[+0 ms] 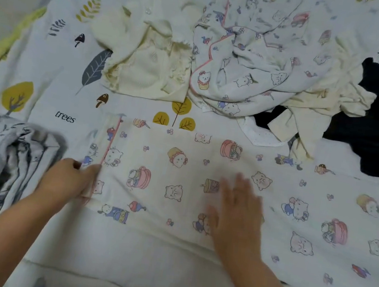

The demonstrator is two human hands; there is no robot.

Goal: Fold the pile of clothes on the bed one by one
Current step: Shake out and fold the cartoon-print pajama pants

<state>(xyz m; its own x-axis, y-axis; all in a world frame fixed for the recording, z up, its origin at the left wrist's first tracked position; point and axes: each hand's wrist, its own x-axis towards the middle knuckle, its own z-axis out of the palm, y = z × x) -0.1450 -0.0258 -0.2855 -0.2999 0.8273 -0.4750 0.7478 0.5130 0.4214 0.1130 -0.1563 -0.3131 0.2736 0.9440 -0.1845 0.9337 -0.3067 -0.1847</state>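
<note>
While the cream cartoon-print cotton garment is spread flat on the leaf-patterned bedsheet, just in front of the unfolded pile, its pink-piped left edge is pinched by the left hand, and the cloth is pressed by the flat, straight-fingered right hand, blurred by motion. If the edge is pulled unevenly, creases could be trapped and a crooked fold produced.
</note>
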